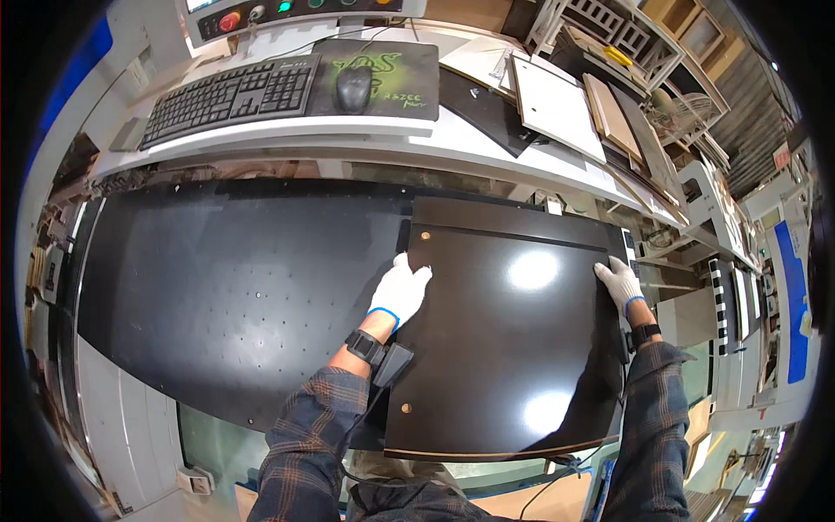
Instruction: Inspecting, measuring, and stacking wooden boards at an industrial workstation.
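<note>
A glossy dark brown panel (496,322) lies flat in front of me on the right part of a black machine table (217,287). Two round holes show along its left side, and a narrow groove crosses its far end. My left hand (403,290), in a white glove with a blue cuff, grips the panel's left edge with the thumb on top. On the opposite edge my right hand (619,284), gloved alike, holds on near the far corner. The fingers under both edges are hidden.
Beyond the table a white shelf carries a black keyboard (230,100), a mouse (354,88) on a mat and several loose boards (561,104). A control panel (296,13) with buttons hangs at the back left. A black cable (548,487) runs near my waist.
</note>
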The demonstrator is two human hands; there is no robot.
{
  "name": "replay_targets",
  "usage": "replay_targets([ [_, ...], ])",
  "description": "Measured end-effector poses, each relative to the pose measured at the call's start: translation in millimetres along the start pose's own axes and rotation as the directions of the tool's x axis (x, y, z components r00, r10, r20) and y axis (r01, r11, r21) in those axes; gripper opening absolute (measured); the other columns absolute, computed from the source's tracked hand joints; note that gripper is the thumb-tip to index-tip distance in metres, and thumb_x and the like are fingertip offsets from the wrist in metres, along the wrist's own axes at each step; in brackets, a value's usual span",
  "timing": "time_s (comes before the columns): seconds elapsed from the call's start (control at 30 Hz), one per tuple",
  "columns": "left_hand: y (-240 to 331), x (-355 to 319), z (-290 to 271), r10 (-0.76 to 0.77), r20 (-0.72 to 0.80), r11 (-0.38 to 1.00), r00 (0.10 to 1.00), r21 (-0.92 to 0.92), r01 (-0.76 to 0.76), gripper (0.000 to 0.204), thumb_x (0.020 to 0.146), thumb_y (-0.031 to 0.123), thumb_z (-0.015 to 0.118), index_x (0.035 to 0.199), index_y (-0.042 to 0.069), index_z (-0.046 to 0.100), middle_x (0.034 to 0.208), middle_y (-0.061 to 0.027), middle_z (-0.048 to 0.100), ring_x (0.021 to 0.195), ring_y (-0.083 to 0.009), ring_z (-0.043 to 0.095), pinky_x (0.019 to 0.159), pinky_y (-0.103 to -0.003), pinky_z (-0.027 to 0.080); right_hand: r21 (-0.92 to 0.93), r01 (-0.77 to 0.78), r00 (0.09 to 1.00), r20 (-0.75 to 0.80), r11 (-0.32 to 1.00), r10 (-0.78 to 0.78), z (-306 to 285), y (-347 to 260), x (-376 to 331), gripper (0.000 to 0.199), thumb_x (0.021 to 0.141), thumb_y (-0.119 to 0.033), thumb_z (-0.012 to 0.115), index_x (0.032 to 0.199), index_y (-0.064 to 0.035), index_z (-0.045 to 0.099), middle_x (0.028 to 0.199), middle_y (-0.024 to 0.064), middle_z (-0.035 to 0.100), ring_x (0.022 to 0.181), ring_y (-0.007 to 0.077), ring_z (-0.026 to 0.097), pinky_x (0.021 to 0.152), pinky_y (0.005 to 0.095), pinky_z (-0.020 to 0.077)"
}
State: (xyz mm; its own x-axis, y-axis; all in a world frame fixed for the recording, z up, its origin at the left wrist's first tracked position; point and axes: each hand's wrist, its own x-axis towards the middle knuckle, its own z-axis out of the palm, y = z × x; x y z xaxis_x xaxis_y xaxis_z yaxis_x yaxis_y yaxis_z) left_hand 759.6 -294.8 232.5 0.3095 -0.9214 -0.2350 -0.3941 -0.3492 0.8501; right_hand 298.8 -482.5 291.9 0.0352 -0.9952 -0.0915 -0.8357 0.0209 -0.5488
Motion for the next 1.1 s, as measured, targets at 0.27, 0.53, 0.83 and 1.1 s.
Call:
replay_targets([
  [0.27, 20.9, 13.4, -1.8, -0.095, 0.088, 0.856, 0.992, 0.516, 0.036, 0.070, 0.101, 0.055, 0.054, 0.131, -0.009, 0.054, 0.117, -0.0309, 0.072, 0.114, -0.0459, 0.068, 0.099, -0.051, 0.054, -0.656, 0.086, 0.995, 0.087, 0.750, -0.039, 21.1, -39.4, -2.9, 0.051, 0.093, -0.038, 0.064, 0.122, 0.0031, 0.070, 0.110, 0.0310, 0.073, 0.107, 0.0482, 0.069, 0.099, 0.0509, 0.0543],
  [0.53, 10.7, -82.5, -27.7, -0.114, 0.375, 0.946, 0.920, 0.325, -0.015, 0.058, 0.094, 0.051, 0.071, 0.106, -0.005, 0.063, 0.103, -0.0310, 0.072, 0.102, -0.0473, 0.069, 0.085, -0.052, 0.053, -0.455, -0.102, 0.903, 0.331, 0.884, 0.275, -98.4, -12.4, -136.4, 0.055, 0.090, -0.035, 0.070, 0.130, 0.0028, 0.067, 0.097, 0.0257, 0.075, 0.092, 0.0353, 0.075, 0.083, 0.0408, 0.0598],
  [0.83, -7.0, -273.7, 1.4, -0.249, 0.245, 0.804, 0.937, 0.592, 0.059, 0.062, 0.069, 0.030, 0.089, 0.111, -0.003, 0.058, 0.103, -0.0266, 0.073, 0.100, -0.0428, 0.072, 0.088, -0.047, 0.057, -0.216, 0.053, 0.801, 0.592, 0.975, 0.087, -75.6, 74.7, -262.4, 0.057, 0.077, -0.031, 0.087, 0.112, 0.0043, 0.059, 0.102, 0.0289, 0.073, 0.101, 0.0436, 0.072, 0.089, 0.0469, 0.0567],
  [1.1, -23.9, -279.5, 40.5, -0.068, 0.143, 0.734, 0.987, 0.678, -0.048, 0.057, 0.071, 0.042, 0.091, 0.097, -0.002, 0.064, 0.093, -0.0277, 0.074, 0.095, -0.0425, 0.073, 0.085, -0.049, 0.059, -0.233, 0.234, 0.921, 0.364, 0.944, -0.139, -56.7, 112.4, -271.9, 0.048, 0.070, -0.029, 0.089, 0.097, 0.0042, 0.068, 0.091, 0.0266, 0.073, 0.091, 0.0446, 0.072, 0.084, 0.0466, 0.0578],
])
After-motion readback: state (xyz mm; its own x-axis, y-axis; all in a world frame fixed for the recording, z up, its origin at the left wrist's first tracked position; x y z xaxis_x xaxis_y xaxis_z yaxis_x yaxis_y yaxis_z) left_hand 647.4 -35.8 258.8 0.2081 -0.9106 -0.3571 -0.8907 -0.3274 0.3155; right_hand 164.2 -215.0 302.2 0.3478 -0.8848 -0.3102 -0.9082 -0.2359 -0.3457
